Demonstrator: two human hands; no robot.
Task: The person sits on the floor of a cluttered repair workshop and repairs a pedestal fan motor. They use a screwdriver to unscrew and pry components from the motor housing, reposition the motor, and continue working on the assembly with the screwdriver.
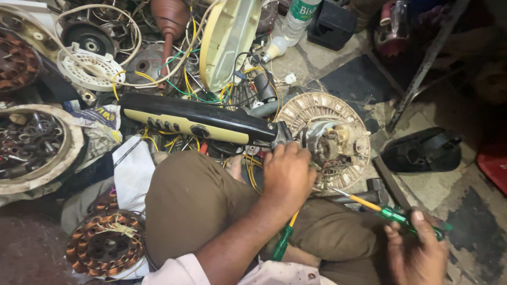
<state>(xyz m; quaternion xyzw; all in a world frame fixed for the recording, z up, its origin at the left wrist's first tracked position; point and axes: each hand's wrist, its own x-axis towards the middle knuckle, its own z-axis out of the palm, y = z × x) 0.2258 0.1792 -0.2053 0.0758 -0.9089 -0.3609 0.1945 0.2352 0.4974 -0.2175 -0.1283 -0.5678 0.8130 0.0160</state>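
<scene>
Your left hand (288,177) covers the near rim of the round grey ribbed motor housing (323,138). The second green-handled screwdriver (282,244) is half hidden under your forearm. The clear plastic bottle (297,18) is cut off at the top edge.

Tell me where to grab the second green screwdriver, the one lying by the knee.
Probably take the green screwdriver by its green handle, coming from above on the near side. The handle lies bare between the thighs; its yellow shaft runs up under the left hand, so that end is blocked.

Brown trousers (195,200), pale pink rolled sleeve (177,272), bare hands.
</scene>
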